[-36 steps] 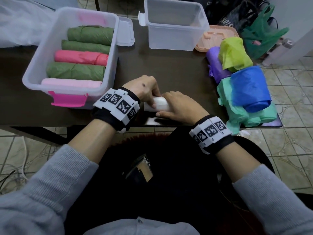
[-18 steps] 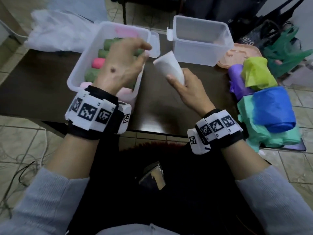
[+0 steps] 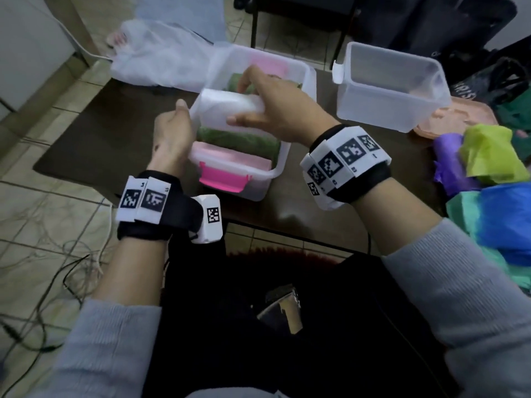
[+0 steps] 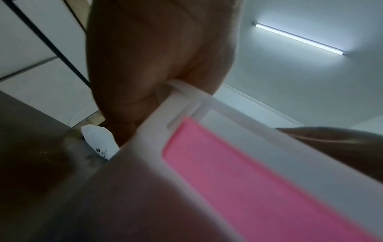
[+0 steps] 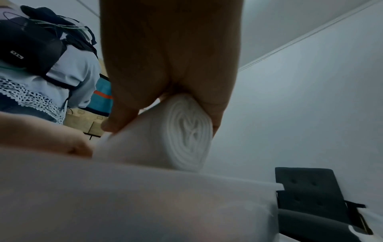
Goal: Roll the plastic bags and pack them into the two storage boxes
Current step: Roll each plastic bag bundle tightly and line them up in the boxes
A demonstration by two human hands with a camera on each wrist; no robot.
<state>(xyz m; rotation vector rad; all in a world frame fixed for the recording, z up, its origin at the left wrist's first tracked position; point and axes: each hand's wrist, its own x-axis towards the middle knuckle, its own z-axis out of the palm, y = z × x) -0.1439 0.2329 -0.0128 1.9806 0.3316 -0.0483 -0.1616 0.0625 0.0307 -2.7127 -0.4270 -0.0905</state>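
Observation:
My right hand (image 3: 255, 99) grips a white rolled bag (image 3: 218, 104) just above the open storage box with the pink latch (image 3: 298, 81). In the right wrist view the thumb and fingers (image 5: 217, 111) pinch the roll's spiral end (image 5: 186, 131). My left hand (image 3: 175, 122) holds the box's left rim, thumb on top; the left wrist view shows that rim (image 4: 186, 91) between thumb and fingers. Inside the box lie a green roll (image 3: 238, 139) and a pink roll (image 3: 230, 158); the others are hidden under my hand. A second, empty box (image 3: 388, 87) stands to the right.
Loose bags are piled at the table's right edge: purple (image 3: 448, 165), yellow-green (image 3: 491, 153), blue (image 3: 505, 219). A peach lid (image 3: 459, 116) lies behind them. A crumpled clear bag (image 3: 161, 61) sits at the back left. Cables run over the tiled floor on the left.
The white roll went from the table's front edge up and over the latched box, carried by my right hand. My left hand let go of it and took the box's left rim.

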